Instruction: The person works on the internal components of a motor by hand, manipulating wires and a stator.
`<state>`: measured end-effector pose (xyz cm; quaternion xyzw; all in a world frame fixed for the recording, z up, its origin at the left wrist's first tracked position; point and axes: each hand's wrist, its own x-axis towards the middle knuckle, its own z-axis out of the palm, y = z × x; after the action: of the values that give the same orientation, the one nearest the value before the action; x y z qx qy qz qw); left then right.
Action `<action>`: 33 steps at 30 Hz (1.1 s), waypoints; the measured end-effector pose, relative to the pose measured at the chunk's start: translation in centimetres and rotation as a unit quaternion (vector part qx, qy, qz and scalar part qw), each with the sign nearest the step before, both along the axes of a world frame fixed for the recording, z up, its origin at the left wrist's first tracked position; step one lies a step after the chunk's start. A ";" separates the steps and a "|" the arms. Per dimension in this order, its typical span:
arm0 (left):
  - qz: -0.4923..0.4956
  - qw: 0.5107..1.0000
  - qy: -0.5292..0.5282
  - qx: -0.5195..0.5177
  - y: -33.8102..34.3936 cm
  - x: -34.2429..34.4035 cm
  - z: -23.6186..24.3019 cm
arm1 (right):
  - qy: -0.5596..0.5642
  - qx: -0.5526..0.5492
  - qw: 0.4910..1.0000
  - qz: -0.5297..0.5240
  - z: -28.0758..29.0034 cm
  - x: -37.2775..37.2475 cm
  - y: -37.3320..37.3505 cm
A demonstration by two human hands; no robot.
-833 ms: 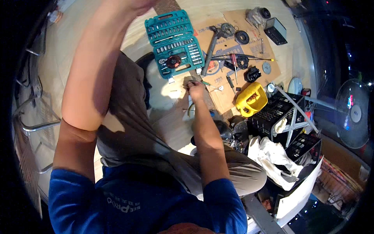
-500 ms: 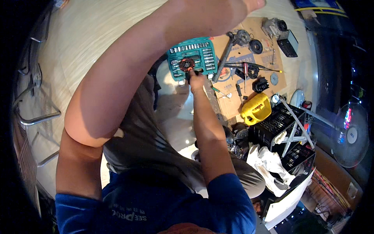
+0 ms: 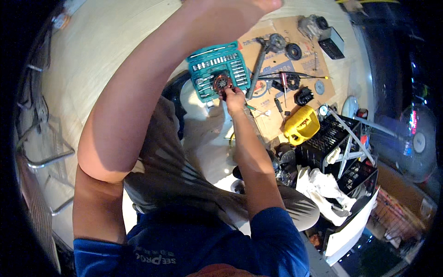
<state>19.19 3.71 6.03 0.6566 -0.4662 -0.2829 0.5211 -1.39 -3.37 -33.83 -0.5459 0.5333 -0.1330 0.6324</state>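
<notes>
In my right hand (image 3: 236, 99) is a round motor part (image 3: 222, 82) with copper-coloured windings and a slotted centre, pinched at its near right rim. It is over a teal socket set case (image 3: 200, 92), which lies open with rows of chrome sockets (image 3: 238, 70) and a ratchet (image 3: 203, 80). My left forearm (image 3: 152, 69) is raised close to the camera and crosses the upper left. Only part of my left hand (image 3: 258, 5) shows at the top edge; its fingers are mostly cut off. A green-handled tool (image 3: 251, 108) lies right of my right wrist.
Flattened cardboard (image 3: 272, 120) carries a hammer-like long bar (image 3: 256, 69), a black ring (image 3: 293, 51), a red-handled screwdriver (image 3: 284, 81) and several dark parts. A yellow housing (image 3: 302, 124), black crates (image 3: 318, 145) and a white cloth (image 3: 318, 187) are at the right, with a fan (image 3: 419, 142) beyond.
The whole view has shifted a little. My right hand has changed its hold on the motor part, and its fingers now show at the rim. My left arm stays raised.
</notes>
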 end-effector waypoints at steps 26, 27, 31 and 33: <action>-0.246 0.861 0.418 0.152 -3.7 -17.4 -7.0 | -0.358 0.055 0.924 -0.122 32.1 -18.0 -0.2; -0.242 0.863 0.416 0.155 -3.9 -17.4 -7.1 | -0.359 0.056 0.924 -0.119 31.9 -18.1 -0.4; -0.238 0.867 0.413 0.142 -4.1 -17.3 -8.1 | -0.354 0.043 0.927 -0.114 31.9 -17.8 -0.7; -0.231 0.870 0.413 0.141 -4.1 -17.1 -8.5 | -0.350 0.037 0.930 -0.110 31.5 -17.5 -0.9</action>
<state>2.08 -0.41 -2.45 0.4203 -0.3015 -0.7033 0.4876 -18.89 -4.29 -2.31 -0.3790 0.3392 -0.3645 0.7800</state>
